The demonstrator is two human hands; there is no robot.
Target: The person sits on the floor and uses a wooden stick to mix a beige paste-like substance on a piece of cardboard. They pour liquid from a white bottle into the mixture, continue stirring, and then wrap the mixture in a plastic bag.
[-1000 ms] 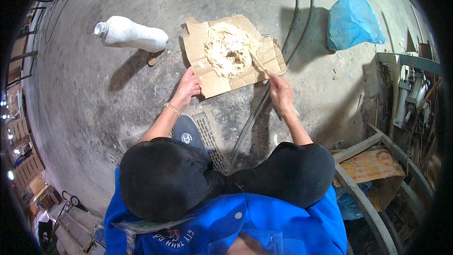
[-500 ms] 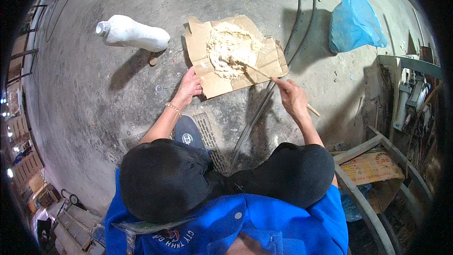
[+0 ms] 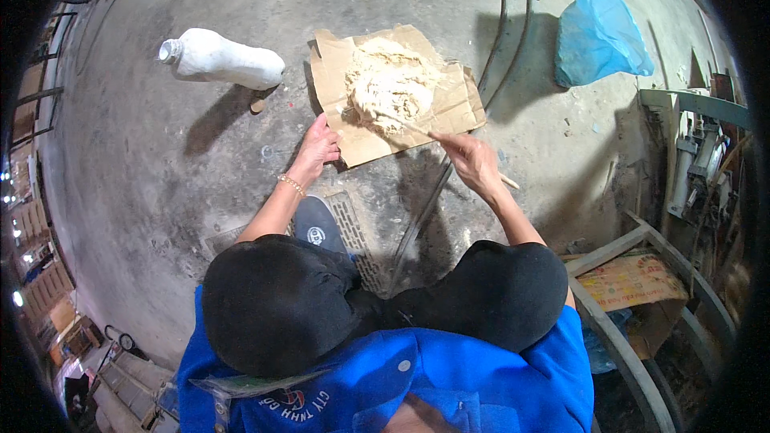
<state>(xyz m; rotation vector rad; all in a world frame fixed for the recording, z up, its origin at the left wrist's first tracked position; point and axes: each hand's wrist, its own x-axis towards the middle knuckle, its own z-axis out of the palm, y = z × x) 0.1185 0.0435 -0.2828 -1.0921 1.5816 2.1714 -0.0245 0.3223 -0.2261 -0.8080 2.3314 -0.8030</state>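
Note:
A creased sheet of brown cardboard lies on the floor in front of me, bearing a heap of pale, cream-coloured crumbly paste. My left hand grips the cardboard's near left corner, thumb on top and fingers curled beneath. In my right hand is a thin wooden stick, held near its middle. Its far end rests in the near side of the paste, and its back end pokes out behind the hand.
A white plastic bottle is at the left, and a blue plastic bag at the far right. Dark hoses run across the floor past the cardboard. At right stand a grey frame and a printed carton.
My right hand has shifted left with the stick, whose tip has moved from the middle of the paste to its near left part. The left hand keeps its hold.

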